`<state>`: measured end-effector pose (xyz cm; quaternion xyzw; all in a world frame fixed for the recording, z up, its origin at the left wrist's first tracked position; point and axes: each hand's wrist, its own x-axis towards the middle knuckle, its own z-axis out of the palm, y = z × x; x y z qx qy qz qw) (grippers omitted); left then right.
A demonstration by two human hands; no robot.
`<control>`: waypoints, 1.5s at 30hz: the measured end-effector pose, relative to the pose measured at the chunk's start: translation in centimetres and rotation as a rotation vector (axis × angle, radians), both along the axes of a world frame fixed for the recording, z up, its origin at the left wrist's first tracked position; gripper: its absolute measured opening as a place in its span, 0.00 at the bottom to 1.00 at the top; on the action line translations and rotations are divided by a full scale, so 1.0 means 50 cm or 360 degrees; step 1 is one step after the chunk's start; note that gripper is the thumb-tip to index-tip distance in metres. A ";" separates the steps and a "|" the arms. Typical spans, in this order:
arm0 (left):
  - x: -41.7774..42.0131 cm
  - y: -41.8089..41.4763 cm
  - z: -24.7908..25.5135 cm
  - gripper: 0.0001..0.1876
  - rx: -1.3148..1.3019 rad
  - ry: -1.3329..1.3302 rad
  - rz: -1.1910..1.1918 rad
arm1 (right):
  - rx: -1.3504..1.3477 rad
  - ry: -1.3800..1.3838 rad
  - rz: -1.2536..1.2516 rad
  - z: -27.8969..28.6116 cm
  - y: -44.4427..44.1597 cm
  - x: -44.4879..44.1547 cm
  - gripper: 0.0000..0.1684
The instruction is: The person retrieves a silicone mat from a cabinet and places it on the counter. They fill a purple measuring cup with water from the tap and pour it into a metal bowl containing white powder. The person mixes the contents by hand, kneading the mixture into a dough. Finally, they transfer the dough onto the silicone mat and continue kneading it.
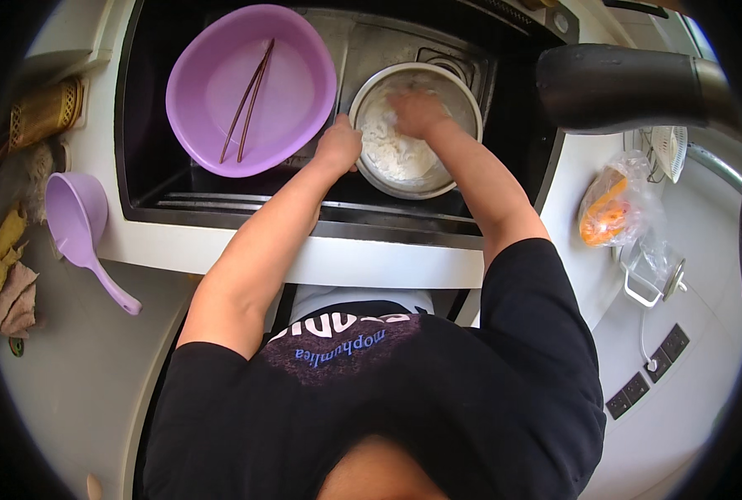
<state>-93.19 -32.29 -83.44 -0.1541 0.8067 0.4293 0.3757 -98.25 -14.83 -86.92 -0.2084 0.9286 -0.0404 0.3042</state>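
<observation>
A round stainless steel bowl (469, 119) stands in the sink, with white, floury dough (402, 153) inside. My left hand (341, 144) grips the bowl's left rim. My right hand (422, 111) reaches into the bowl over the dough; it is blurred, so its fingers are hard to make out. Left of the bowl is a purple plastic basin (189, 100). A pair of brown chopsticks (250, 103) leans inside the basin, their tips close together at the far end.
A black sink (152, 162) surrounds both vessels. At upper right a dark faucet (621, 87) juts inward. A purple ladle (83, 212) hangs over the left counter edge. Cloths (14, 294) are at far left. To the right lie a plastic bag (618, 200) with orange contents and a white-handled pot (643, 281).
</observation>
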 end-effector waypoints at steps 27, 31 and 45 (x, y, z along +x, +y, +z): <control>0.008 0.007 0.009 0.16 -0.0043 -0.0011 -0.0020 | 0.0083 -0.0084 -0.0756 0.028 0.074 0.083 0.31; 0.010 0.005 0.006 0.15 -0.0011 0.0038 -0.0063 | 0.0140 -0.0050 0.0167 0.013 0.089 0.142 0.28; 0.010 0.006 -0.015 0.16 0.0005 -0.0030 0.0103 | -0.0732 -0.0279 -0.1349 0.027 0.069 0.036 0.40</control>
